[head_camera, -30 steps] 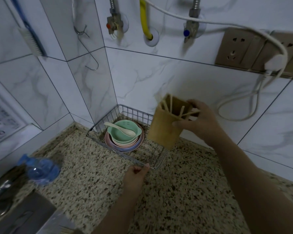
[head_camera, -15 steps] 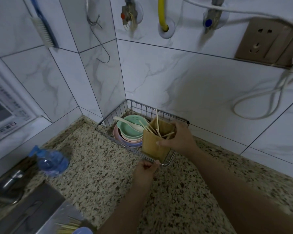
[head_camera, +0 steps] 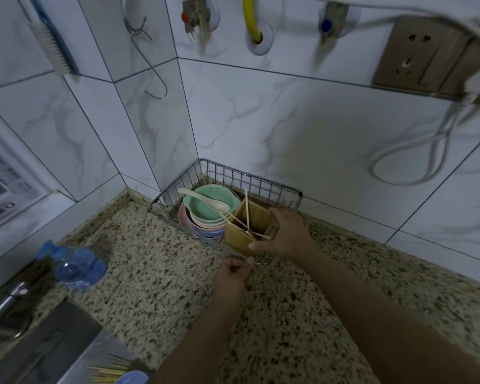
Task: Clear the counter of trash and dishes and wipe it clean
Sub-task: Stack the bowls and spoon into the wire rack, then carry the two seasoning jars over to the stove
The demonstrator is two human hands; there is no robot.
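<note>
The right hand (head_camera: 287, 235) is wrapped around the wooden utensil holder (head_camera: 243, 231), which stands upright in the right end of the wire basket (head_camera: 261, 184), touching the stacked bowls (head_camera: 205, 217) on its left. The left hand (head_camera: 233, 273) pinches the basket's front rim, just before the holder. The basket sits in the table's (head_camera: 155, 273) back corner. The holder's long axis is vertical, so letting go looks like a straight release. A blue bottle (head_camera: 75, 266) lies by the left edge.

A scrubbing brush (head_camera: 52, 48) hangs on the marble-patterned wall tiles (head_camera: 302, 128) beside a wire hook (head_camera: 147, 59); a yellow hose (head_camera: 252, 19), two valves and a beige socket (head_camera: 412, 52) with looping white cable (head_camera: 416, 159) sit further right
</note>
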